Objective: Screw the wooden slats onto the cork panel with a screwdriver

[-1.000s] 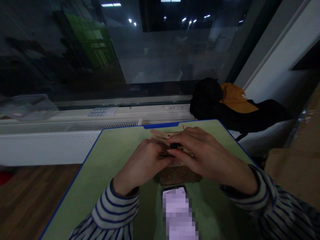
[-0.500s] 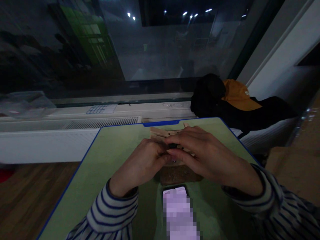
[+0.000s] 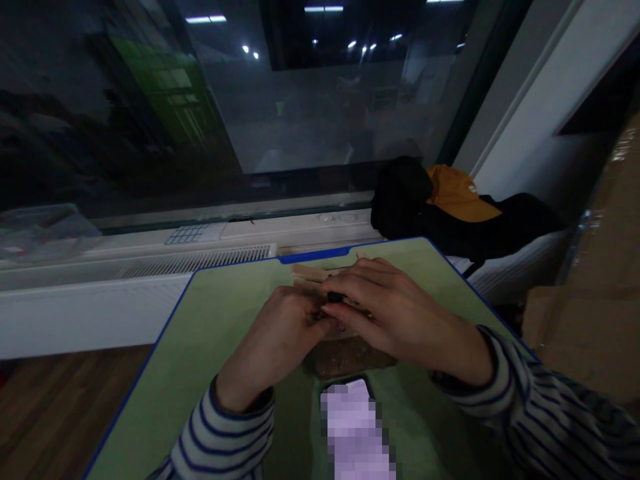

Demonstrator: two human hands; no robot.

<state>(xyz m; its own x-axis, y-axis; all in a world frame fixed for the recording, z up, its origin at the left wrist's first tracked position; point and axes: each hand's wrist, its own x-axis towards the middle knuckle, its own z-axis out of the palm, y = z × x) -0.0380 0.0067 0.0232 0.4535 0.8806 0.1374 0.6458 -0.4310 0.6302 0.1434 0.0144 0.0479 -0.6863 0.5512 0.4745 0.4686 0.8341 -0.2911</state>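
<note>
My left hand [image 3: 280, 333] is closed, its fingertips curled at the left side of a light wooden piece with small holes [image 3: 307, 272]. What its fingers grip is hidden. From the right, my right hand [image 3: 395, 307] reaches over the same piece, pinching a small black part [image 3: 335, 297] between thumb and forefinger. Both hands touch at the fingertips and cover most of the wooden piece. Just below them lies a brown block [image 3: 345, 361], partly under the wood. A phone [image 3: 353, 427] with a lit, blurred screen rests nearer to me.
The green table [image 3: 220, 307] has a blue edge and stands against a white radiator [image 3: 125, 307]. On the sill are a clear plastic box [image 3: 47, 230], a checked paper [image 3: 193, 233], and a black bag or garment with an orange cap [image 3: 463, 193]. Cardboard [image 3: 580, 333] is at right.
The view has tilted up slightly and shifted, so everything sits a little lower and further left. Both hands keep nearly the same pose around the wooden piece and black part.
</note>
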